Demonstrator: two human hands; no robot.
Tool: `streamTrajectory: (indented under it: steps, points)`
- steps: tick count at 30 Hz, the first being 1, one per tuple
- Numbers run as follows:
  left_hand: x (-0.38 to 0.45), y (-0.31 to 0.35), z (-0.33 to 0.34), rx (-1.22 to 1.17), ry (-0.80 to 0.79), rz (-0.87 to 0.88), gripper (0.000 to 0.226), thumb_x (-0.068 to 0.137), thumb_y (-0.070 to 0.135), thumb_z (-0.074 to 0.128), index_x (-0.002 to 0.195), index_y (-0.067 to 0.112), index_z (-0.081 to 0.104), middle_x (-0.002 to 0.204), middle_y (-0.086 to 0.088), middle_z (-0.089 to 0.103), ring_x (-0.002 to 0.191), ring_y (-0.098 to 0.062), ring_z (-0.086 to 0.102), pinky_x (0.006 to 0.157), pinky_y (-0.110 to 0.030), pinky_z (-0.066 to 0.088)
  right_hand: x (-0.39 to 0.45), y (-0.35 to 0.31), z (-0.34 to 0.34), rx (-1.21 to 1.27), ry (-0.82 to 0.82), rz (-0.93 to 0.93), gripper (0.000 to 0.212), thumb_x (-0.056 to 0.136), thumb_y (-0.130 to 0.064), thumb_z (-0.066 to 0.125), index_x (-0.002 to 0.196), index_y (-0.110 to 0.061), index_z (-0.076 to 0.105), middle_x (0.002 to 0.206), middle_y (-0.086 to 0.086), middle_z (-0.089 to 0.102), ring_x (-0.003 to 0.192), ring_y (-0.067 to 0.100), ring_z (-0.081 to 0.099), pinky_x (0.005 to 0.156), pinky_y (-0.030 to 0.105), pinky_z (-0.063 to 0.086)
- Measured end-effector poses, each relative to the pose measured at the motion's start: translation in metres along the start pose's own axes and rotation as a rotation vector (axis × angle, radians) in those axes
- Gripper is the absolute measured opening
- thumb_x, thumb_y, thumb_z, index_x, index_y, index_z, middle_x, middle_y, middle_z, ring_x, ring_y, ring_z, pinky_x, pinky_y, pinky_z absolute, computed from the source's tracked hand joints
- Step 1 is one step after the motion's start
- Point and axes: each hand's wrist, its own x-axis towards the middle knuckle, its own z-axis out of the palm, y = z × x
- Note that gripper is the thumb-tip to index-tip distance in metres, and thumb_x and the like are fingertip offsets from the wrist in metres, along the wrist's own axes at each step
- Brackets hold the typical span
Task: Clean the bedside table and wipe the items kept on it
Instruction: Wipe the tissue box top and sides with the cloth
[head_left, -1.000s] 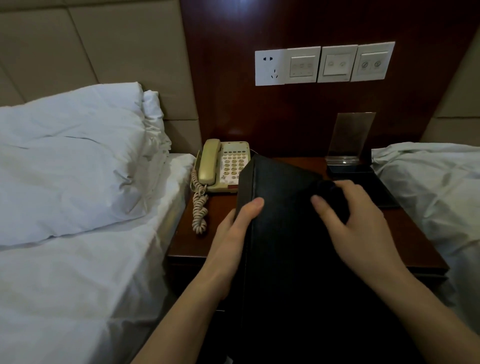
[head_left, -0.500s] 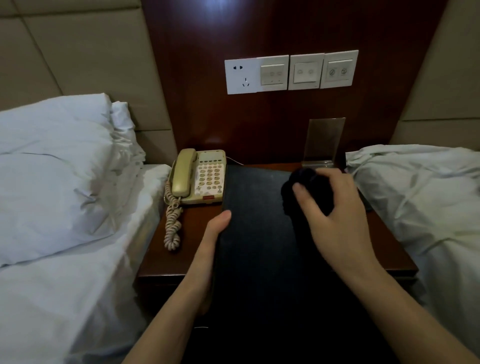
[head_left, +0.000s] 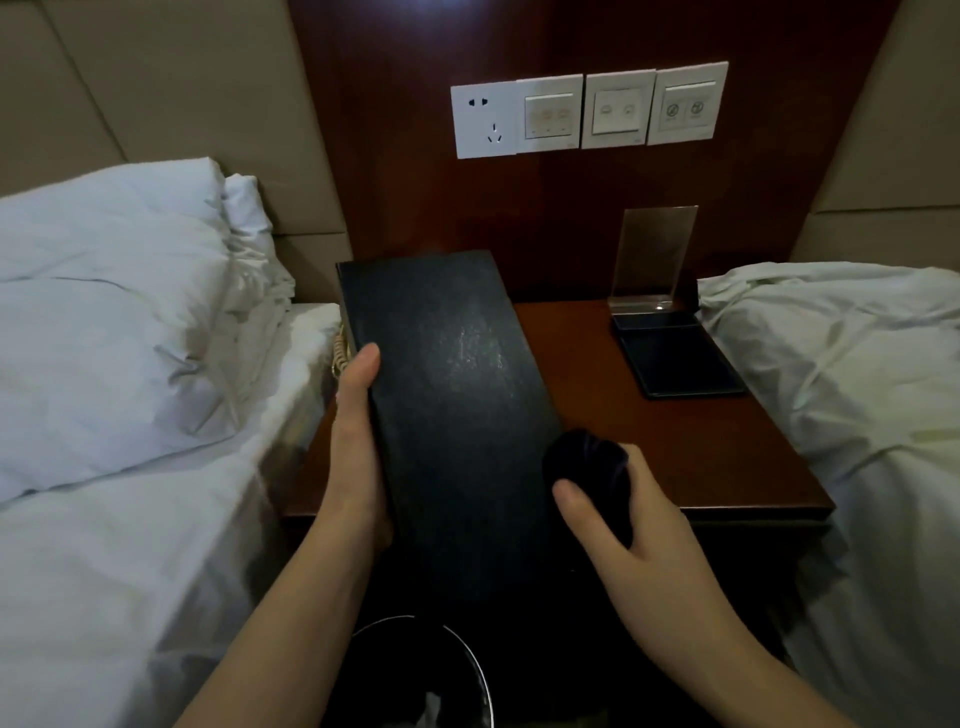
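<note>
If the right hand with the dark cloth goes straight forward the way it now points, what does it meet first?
Probably the right edge of the black folder, since the right hand and its cloth aim up-left; depth is unclear.

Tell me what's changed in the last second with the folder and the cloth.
The right hand drew the dark cloth down the black folder to its near right edge. The folder now hides the phone. The left hand still grips the folder's left edge; the acrylic stand is unmoved.

folder (head_left: 447, 395): black, faintly grained
cloth (head_left: 587, 467): dark, near black
bench (head_left: 691, 431): reddish-brown wood
pillow (head_left: 104, 312): white
switch plates (head_left: 587, 114): white
headboard (head_left: 145, 88): beige
</note>
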Motion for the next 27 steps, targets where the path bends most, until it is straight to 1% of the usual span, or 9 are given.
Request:
streamTrajectory:
  steps: [4, 8, 11, 13, 15, 17, 23, 25, 27]
  points:
    - [-0.001, 0.003, 0.006, -0.028, 0.062, 0.070, 0.062, 0.081, 0.066, 0.062, 0.126, 0.025, 0.070, 0.118, -0.002, 0.077, 0.106, -0.021, 0.075, 0.098, -0.045, 0.055, -0.001, -0.001, -0.007, 0.025, -0.012, 0.028, 0.018, 0.086, -0.051, 0.058, 0.102, -0.043, 0.059, 0.099, -0.019, 0.068, 0.093, -0.004, 0.064, 0.075, 0.018, 0.046]
    - [0.007, -0.013, 0.015, -0.135, 0.255, 0.070, 0.103, 0.053, 0.089, 0.074, 0.138, 0.031, 0.061, 0.133, 0.002, 0.069, 0.123, -0.024, 0.065, 0.109, -0.048, 0.047, 0.027, -0.012, -0.015, 0.167, 0.153, 0.097, 0.007, 0.094, -0.040, 0.059, 0.095, -0.042, 0.053, 0.082, -0.026, 0.061, 0.080, -0.019, 0.057, 0.065, 0.003, 0.042]
    - [-0.005, -0.020, 0.031, -0.229, 0.475, 0.144, 0.092, 0.069, 0.078, 0.071, 0.143, 0.027, 0.053, 0.133, 0.007, 0.064, 0.121, -0.015, 0.062, 0.109, -0.039, 0.047, 0.037, -0.012, 0.000, 0.329, 0.263, 0.167, 0.023, 0.098, -0.042, 0.053, 0.119, -0.041, 0.043, 0.106, -0.025, 0.053, 0.096, -0.007, 0.054, 0.085, 0.018, 0.041]
    - [-0.008, -0.026, 0.039, -0.288, 0.579, 0.171, 0.073, 0.085, 0.062, 0.070, 0.143, 0.024, 0.050, 0.130, 0.008, 0.064, 0.116, -0.011, 0.063, 0.107, -0.035, 0.049, 0.027, -0.008, 0.019, 0.391, 0.262, 0.214, 0.019, 0.099, -0.044, 0.049, 0.114, -0.046, 0.037, 0.108, -0.025, 0.050, 0.094, -0.006, 0.050, 0.093, 0.025, 0.036]
    - [-0.008, -0.028, 0.040, -0.321, 0.590, 0.191, 0.064, 0.089, 0.057, 0.068, 0.141, 0.023, 0.051, 0.127, 0.008, 0.065, 0.114, -0.010, 0.064, 0.107, -0.035, 0.050, 0.014, -0.008, 0.032, 0.403, 0.249, 0.261, 0.010, 0.099, -0.045, 0.048, 0.099, -0.048, 0.039, 0.104, -0.026, 0.049, 0.091, -0.008, 0.048, 0.094, 0.026, 0.034]
    - [-0.007, -0.027, 0.039, -0.326, 0.565, 0.219, 0.061, 0.091, 0.055, 0.067, 0.140, 0.023, 0.051, 0.126, 0.009, 0.065, 0.114, -0.009, 0.063, 0.108, -0.036, 0.049, 0.014, -0.008, 0.030, 0.423, 0.253, 0.307, 0.011, 0.097, -0.046, 0.053, 0.098, -0.047, 0.043, 0.109, -0.017, 0.056, 0.100, 0.003, 0.056, 0.097, 0.033, 0.042]
    - [-0.011, -0.031, 0.039, -0.137, 0.488, 0.523, 0.072, 0.074, 0.062, 0.065, 0.135, 0.025, 0.054, 0.130, 0.015, 0.064, 0.119, 0.003, 0.061, 0.106, -0.022, 0.047, 0.033, -0.012, 0.013, 0.511, 0.253, 0.421, 0.052, 0.096, -0.044, 0.058, 0.140, -0.033, 0.033, 0.127, -0.003, 0.055, 0.118, 0.021, 0.054, 0.109, 0.045, 0.041]
    - [-0.007, -0.026, 0.037, -0.146, 0.484, 0.585, 0.073, 0.077, 0.057, 0.066, 0.138, 0.020, 0.054, 0.130, 0.013, 0.065, 0.119, 0.004, 0.062, 0.106, -0.021, 0.048, 0.018, -0.012, 0.028, 0.477, 0.215, 0.423, 0.046, 0.095, -0.044, 0.058, 0.134, -0.037, 0.036, 0.128, -0.004, 0.054, 0.120, 0.020, 0.053, 0.110, 0.043, 0.038]
    - [-0.002, -0.017, 0.032, -0.152, 0.516, 0.596, 0.067, 0.085, 0.049, 0.071, 0.140, 0.015, 0.054, 0.127, 0.013, 0.065, 0.115, 0.006, 0.063, 0.105, -0.021, 0.049, 0.002, -0.016, 0.035, 0.427, 0.129, 0.433, 0.027, 0.092, -0.045, 0.060, 0.112, -0.041, 0.042, 0.117, -0.009, 0.058, 0.112, 0.016, 0.057, 0.104, 0.037, 0.042]
